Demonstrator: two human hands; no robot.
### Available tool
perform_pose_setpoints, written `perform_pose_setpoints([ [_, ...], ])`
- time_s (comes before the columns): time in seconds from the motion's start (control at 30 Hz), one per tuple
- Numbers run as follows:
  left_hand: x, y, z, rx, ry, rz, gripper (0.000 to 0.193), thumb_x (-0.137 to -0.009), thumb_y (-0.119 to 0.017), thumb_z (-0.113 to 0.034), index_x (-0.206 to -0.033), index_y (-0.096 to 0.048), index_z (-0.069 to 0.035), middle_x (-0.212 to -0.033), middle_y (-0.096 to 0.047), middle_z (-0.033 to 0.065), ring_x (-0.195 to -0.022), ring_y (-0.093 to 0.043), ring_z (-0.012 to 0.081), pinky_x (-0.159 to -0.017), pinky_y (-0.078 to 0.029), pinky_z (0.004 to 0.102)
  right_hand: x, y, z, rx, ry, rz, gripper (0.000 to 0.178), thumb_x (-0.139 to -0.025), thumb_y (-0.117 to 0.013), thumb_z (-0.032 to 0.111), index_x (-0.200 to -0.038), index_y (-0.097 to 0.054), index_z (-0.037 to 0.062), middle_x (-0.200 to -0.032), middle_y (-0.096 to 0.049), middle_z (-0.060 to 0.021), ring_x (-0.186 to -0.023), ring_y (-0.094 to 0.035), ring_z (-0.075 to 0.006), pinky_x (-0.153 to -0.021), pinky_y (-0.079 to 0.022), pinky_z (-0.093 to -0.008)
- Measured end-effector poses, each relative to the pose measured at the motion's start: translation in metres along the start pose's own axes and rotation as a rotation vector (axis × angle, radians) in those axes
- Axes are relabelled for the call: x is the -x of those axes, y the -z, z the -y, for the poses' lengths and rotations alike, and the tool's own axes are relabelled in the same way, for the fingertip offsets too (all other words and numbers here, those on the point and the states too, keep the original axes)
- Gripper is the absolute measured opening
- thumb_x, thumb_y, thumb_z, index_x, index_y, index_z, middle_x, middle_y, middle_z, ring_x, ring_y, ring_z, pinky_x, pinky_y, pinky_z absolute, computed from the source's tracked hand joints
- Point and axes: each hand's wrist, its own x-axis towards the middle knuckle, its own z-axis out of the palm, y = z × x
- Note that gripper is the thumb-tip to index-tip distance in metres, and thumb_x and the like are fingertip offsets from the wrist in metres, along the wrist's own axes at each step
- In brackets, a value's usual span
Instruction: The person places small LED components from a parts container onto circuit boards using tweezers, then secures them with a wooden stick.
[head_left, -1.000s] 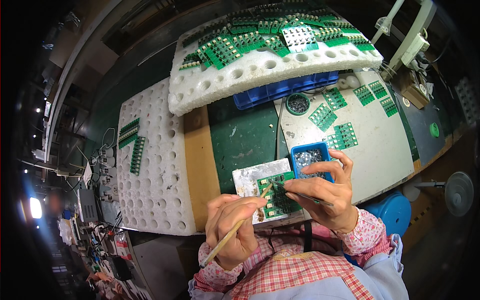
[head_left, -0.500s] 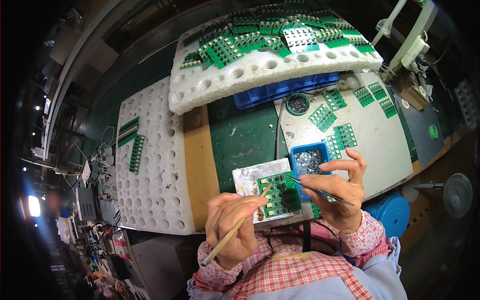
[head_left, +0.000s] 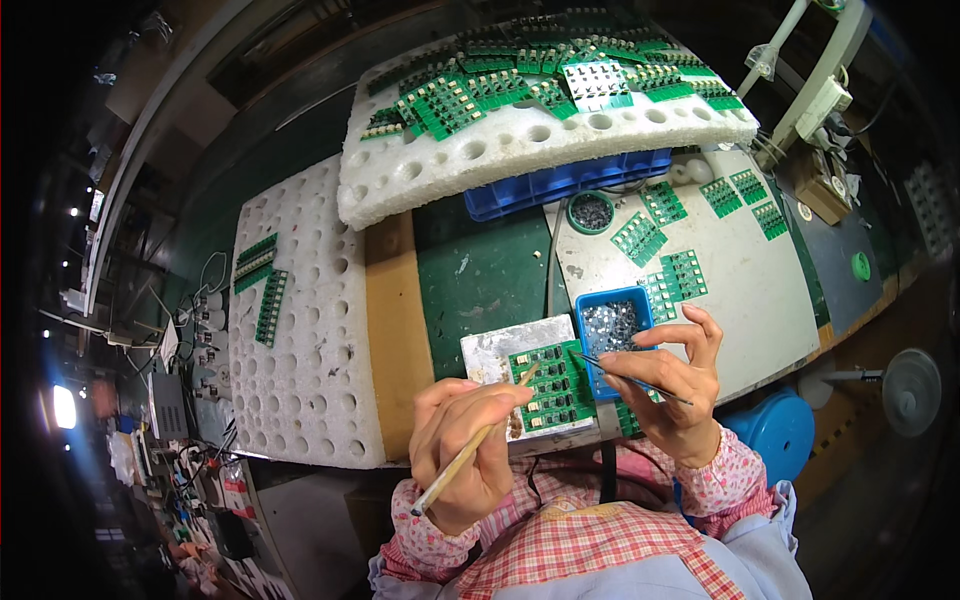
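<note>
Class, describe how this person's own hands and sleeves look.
The left hand and right hand are bare, with no gloves. Both the left sleeve and the right sleeve show a small floral print in pink and white near the wrist.

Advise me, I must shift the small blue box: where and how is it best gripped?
Probably across both long walls of the small blue box, near its far end, from above: its narrow width suits a span, and that end is uncovered while the right hand and tweezers cross the nearer part. Loose parts inside suggest keeping it level.
</note>
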Motion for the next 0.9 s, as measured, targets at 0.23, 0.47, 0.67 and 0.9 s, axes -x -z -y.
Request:
perform_pose_setpoints([
  [0.23,-0.0017,-0.0004,0.0006,0.000,-0.013,0.006,0.012,-0.097,-0.054,-0.003,-0.109,-0.055,-0.004,-0.096,-0.073,0.0081,-0.082,-0.070,0.0220,-0.079,-0.049,0.0388,0.0002,0.0025,0.0006,0.006,0.014,0.005,0.030,-0.070,-0.084,0.010,-0.097,-0.072,0.0165,-0.092,-0.073,0.0087,-0.093,-0.061,-0.0156,-0.105,-0.028,-0.0455],
  [0.47,0.0011,-0.0003,0.0008,-0.019,-0.024,-0.005,0.011,-0.098,-0.053,-0.004,-0.108,-0.056,-0.003,-0.095,-0.072,0.0067,-0.081,-0.069,0.0226,-0.079,-0.050,0.0399,0.0014,0.0004,0.0034,-0.009,0.012,-0.021,0.027,-0.070,-0.083,0.009,-0.094,-0.071,0.0156,-0.092,-0.073,0.0090,-0.091,-0.061,-0.0161,-0.102,-0.029,-0.0447],
  [0.67,-0.0022,-0.0019,0.0009,-0.035,-0.033,-0.017,0.011,-0.096,-0.056,-0.002,-0.106,-0.059,-0.002,-0.095,-0.071,0.0071,-0.077,-0.067,0.0234,-0.078,-0.050,0.0403,0.0027,-0.0030,0.0025,0.002,0.012,-0.053,0.028,-0.071,-0.083,0.008,-0.094,-0.071,0.0149,-0.089,-0.072,0.0090,-0.089,-0.061,-0.0166,-0.101,-0.031,-0.0453],
  [0.9,-0.0011,-0.0036,-0.0005,-0.007,-0.009,-0.016,0.012,-0.095,-0.057,-0.002,-0.107,-0.059,-0.002,-0.094,-0.070,0.0060,-0.077,-0.067,0.0221,-0.078,-0.050,0.0392,0.0022,-0.0018,0.0029,-0.005,0.000,-0.059,0.028,-0.072,-0.083,0.007,-0.096,-0.073,0.0155,-0.086,-0.071,0.0072,-0.090,-0.062,-0.0170,-0.102,-0.031,-0.0468],
])
